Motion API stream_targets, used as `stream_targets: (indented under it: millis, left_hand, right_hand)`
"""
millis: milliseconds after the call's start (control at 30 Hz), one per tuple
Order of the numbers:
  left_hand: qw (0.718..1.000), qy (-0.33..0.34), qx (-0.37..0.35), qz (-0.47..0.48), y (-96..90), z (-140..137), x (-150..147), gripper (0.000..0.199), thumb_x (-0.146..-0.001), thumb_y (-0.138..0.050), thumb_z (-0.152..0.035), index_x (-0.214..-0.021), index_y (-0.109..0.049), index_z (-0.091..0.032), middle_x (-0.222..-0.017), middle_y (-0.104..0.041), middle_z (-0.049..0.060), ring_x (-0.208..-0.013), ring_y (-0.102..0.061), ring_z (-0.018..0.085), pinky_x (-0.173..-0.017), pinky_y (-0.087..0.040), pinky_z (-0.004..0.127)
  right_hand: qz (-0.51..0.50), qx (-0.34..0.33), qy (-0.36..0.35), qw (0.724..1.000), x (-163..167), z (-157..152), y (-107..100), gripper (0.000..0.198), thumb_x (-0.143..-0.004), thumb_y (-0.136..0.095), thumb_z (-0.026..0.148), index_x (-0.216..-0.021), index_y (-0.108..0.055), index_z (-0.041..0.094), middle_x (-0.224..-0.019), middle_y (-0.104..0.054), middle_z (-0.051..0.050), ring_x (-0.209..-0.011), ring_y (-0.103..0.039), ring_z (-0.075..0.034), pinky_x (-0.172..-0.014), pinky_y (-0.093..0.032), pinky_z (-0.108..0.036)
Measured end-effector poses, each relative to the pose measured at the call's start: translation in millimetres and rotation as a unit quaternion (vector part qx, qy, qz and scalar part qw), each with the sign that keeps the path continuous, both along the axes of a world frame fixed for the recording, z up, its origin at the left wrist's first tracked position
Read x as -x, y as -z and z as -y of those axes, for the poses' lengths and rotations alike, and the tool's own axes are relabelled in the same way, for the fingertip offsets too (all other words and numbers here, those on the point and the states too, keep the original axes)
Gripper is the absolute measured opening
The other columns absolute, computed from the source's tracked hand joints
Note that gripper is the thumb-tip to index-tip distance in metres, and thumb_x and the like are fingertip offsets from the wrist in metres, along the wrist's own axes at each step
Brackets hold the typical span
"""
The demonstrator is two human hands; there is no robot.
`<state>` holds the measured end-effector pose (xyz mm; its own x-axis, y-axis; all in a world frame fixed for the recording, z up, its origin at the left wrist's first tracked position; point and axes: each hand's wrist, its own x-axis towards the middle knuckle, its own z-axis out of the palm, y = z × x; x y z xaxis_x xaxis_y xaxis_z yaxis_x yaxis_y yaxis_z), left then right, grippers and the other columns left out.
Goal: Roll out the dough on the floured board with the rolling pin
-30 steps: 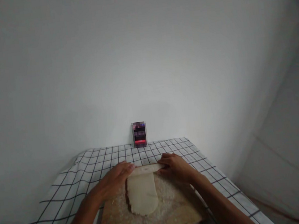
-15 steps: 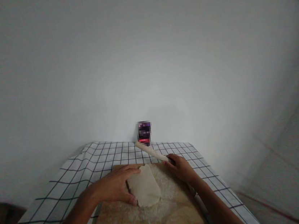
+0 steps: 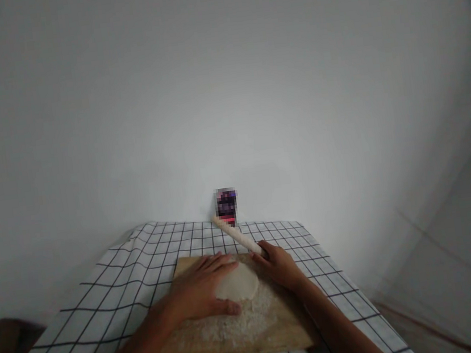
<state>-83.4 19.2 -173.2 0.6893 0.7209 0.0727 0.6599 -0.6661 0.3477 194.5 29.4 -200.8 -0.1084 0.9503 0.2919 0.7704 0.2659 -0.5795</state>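
Observation:
Pale flattened dough [image 3: 240, 282] lies on a floured wooden board [image 3: 226, 344]. My left hand [image 3: 204, 289] rests over the left part of the dough, its fingers stretched out and the thumb spread apart, which hides that side. My right hand [image 3: 277, 263] is closed around the near end of a light wooden rolling pin [image 3: 238, 237]. The pin slants up and away to the left, beyond the far edge of the board, clear of the dough.
A white tablecloth with a dark grid [image 3: 115, 283] covers the table. At the back, against the pale wall [image 3: 226, 97], stands a small dark, pixelated object [image 3: 227, 203]. A brownish box-like object [image 3: 7, 347] sits low at the left edge.
My left hand has moved right, further over the dough. The dough has shifted right and away from me, and its visible outline looks rounder. The rolling pin stays in my right hand, nearly still.

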Motion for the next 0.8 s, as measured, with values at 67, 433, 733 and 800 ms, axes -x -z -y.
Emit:
stream_targets:
  millis: [67, 433, 733, 800]
  left_hand:
    - [1.000, 0.002, 0.004, 0.011, 2.0, -4, -4, 0.105, -0.073, -0.078, -0.080, -0.160, -0.050, -0.028, -0.169, -0.048, 0.014, -0.156, -0.042, 0.041, -0.132, -0.029, 0.057]
    - [0.998, 0.021, 0.004, 0.059, 12.8, -14, 5, 0.076, -0.077, -0.084, -0.063, -0.146, -0.065, -0.035, -0.166, -0.053, 0.006, -0.158, -0.042, 0.034, -0.134, -0.027, 0.054]
    - [0.993, 0.054, -0.016, 0.107, 7.9, -9, -6, 0.038, -0.083, -0.084, -0.046, -0.118, -0.081, -0.031, -0.141, -0.075, 0.006, -0.135, -0.065, 0.027, -0.122, -0.044, 0.044]
    - [0.993, 0.054, -0.018, 0.107, 4.0, -6, -8, 0.031, -0.083, -0.084, -0.041, -0.112, -0.082, -0.028, -0.136, -0.077, 0.007, -0.131, -0.067, 0.027, -0.120, -0.047, 0.043]
  right_hand:
    - [-0.028, -0.006, -0.002, 1.000, 1, 0, 1, 0.034, -0.100, -0.050, 0.058, -0.092, -0.055, 0.025, -0.070, -0.059, 0.001, -0.065, -0.056, -0.019, -0.060, -0.030, -0.029]
    - [-0.131, -0.056, -0.056, 0.988, 5, 6, -5, 0.036, -0.101, -0.052, 0.060, -0.097, -0.054, 0.024, -0.072, -0.053, 0.005, -0.065, -0.050, -0.017, -0.060, -0.033, -0.030]
    - [-0.107, -0.050, -0.044, 0.992, 6, 5, -5, 0.033, -0.100, -0.051, 0.057, -0.101, -0.055, 0.024, -0.073, -0.056, 0.004, -0.065, -0.052, -0.018, -0.061, -0.033, -0.030]
    - [-0.096, -0.049, -0.043, 0.993, 6, 5, -5, 0.032, -0.100, -0.052, 0.056, -0.100, -0.054, 0.024, -0.074, -0.058, 0.003, -0.066, -0.053, -0.018, -0.062, -0.034, -0.029]
